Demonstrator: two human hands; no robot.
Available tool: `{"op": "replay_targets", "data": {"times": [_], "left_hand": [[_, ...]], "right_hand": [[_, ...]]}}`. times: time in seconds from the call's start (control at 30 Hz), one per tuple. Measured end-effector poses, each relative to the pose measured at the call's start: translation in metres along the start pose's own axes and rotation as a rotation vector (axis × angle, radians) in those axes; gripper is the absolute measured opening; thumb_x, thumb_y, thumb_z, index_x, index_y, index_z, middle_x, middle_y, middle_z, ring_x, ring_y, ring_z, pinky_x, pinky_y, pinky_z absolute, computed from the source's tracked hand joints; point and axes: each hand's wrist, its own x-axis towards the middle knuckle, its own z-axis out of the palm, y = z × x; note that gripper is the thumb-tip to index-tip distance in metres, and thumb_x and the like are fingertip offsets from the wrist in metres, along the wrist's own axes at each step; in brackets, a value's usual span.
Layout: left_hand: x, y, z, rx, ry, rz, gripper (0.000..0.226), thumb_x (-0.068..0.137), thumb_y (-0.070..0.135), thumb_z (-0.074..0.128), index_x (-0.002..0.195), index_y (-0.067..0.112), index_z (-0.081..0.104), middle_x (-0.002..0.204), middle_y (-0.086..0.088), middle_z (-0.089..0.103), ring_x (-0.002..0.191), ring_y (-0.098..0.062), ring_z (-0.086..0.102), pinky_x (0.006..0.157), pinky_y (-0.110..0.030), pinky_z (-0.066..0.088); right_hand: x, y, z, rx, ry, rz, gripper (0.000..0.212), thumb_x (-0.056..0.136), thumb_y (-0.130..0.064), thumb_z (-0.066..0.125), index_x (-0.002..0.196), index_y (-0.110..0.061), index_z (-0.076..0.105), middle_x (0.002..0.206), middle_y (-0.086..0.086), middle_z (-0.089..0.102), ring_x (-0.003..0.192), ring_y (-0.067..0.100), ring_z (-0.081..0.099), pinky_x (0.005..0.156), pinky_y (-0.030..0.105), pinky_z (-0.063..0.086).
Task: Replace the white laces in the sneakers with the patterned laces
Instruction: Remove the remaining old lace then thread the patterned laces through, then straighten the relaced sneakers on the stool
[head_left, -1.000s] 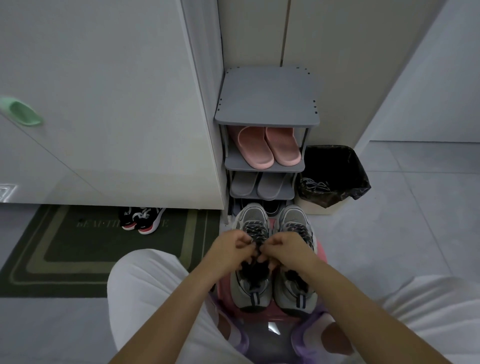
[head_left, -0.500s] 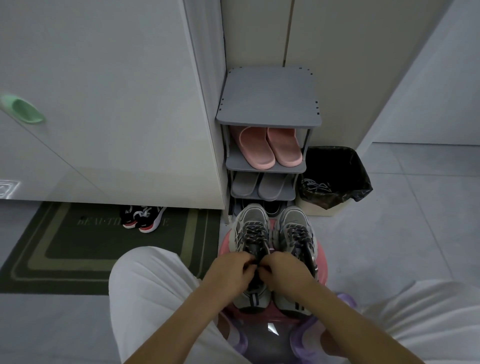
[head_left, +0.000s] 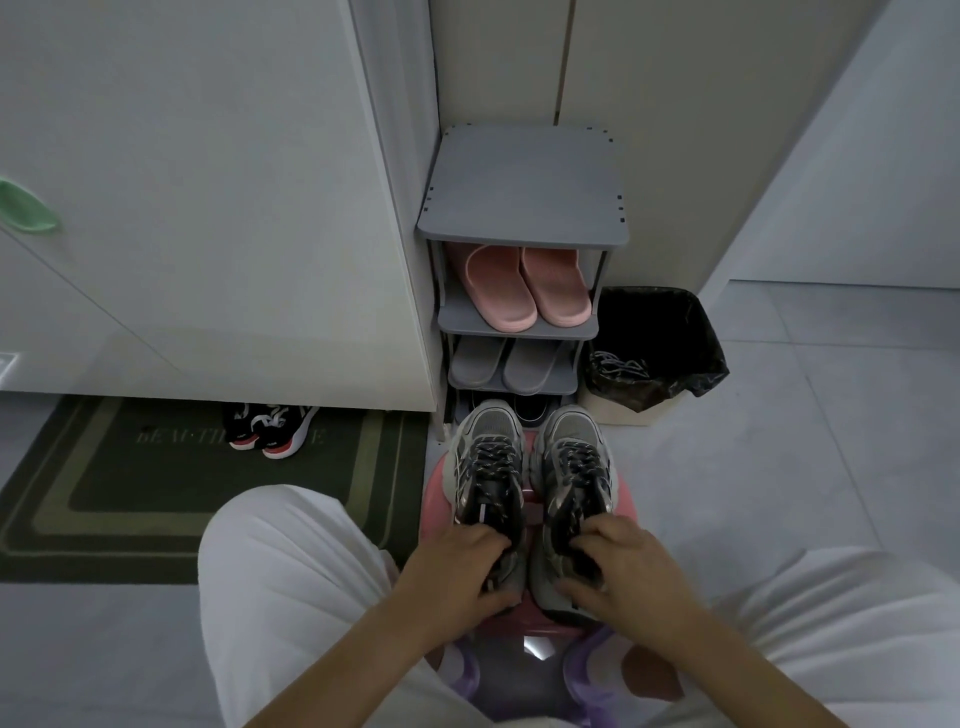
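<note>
Green doormat (head_left: 156, 493): pale lettering across its far half, legible as "BEAUTI", then a final "E". Middle letters covered by black-and-red shoes (head_left: 270, 428) standing on the doormat.

Sneakers (head_left: 488, 426) grey, laces (head_left: 493, 460) dark with pale flecks; stool (head_left: 434, 483) pink. Mat (head_left: 156, 467) at 9 o'clock dark green, paler striped border.
</note>
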Motion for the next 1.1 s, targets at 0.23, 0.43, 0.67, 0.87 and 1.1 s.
{"op": "replay_targets", "data": {"times": [0.23, 0.43, 0.67, 0.87, 1.1], "left_hand": [[0.013, -0.013, 0.01, -0.465, 0.413, -0.418, 0.048, 0.085, 0.031, 0.066, 0.126, 0.015, 0.047, 0.116, 0.003, 0.043, 0.104, -0.007, 0.045, 0.088, -0.015, 0.038], [0.022, -0.021, 0.016, -0.575, 0.301, -0.408, 0.029, 0.091, 0.037, 0.056, 0.119, 0.031, 0.06, 0.103, 0.011, 0.065, 0.098, -0.006, 0.061, 0.087, -0.027, 0.052], [0.022, -0.018, 0.018, -0.559, 0.347, -0.44, 0.042, 0.089, 0.032, 0.061, 0.13, 0.028, 0.053, 0.108, 0.01, 0.062, 0.101, -0.01, 0.062, 0.09, -0.028, 0.051], [0.014, -0.016, 0.019, -0.449, 0.374, -0.337, 0.059, 0.093, 0.039, 0.052, 0.145, 0.039, 0.023, 0.133, 0.005, 0.053, 0.11, -0.011, 0.059, 0.087, -0.019, 0.045], [-0.003, -0.015, 0.037, -0.458, 0.205, -0.191, 0.095, 0.07, 0.073, 0.057, 0.139, 0.05, -0.003, 0.147, 0.025, -0.003, 0.137, 0.001, 0.011, 0.11, -0.027, 0.028]], "right_hand": [[0.002, 0.01, -0.004, 0.445, 0.057, 0.643, 0.059, 0.08, -0.034, 0.071, 0.129, -0.013, 0.046, 0.119, 0.012, 0.051, 0.104, 0.029, 0.057, 0.087, 0.034, 0.047], [0.018, 0.008, 0.007, 0.542, -0.096, 0.636, 0.066, 0.088, -0.042, 0.059, 0.145, -0.033, 0.028, 0.111, 0.005, 0.068, 0.101, 0.026, 0.064, 0.089, 0.031, 0.049], [0.013, 0.012, 0.013, 0.616, -0.039, 0.636, 0.06, 0.09, -0.042, 0.055, 0.144, -0.036, 0.03, 0.101, 0.01, 0.07, 0.098, 0.026, 0.065, 0.088, 0.032, 0.05], [0.008, 0.01, 0.014, 0.534, 0.028, 0.522, 0.062, 0.09, -0.05, 0.048, 0.146, -0.035, 0.025, 0.126, 0.006, 0.058, 0.104, 0.021, 0.06, 0.087, 0.032, 0.048], [-0.017, -0.003, 0.017, 0.437, -0.028, 0.382, 0.13, 0.042, -0.094, 0.048, 0.149, -0.036, 0.004, 0.15, -0.011, 0.027, 0.135, 0.016, 0.031, 0.109, 0.036, 0.034]]}}
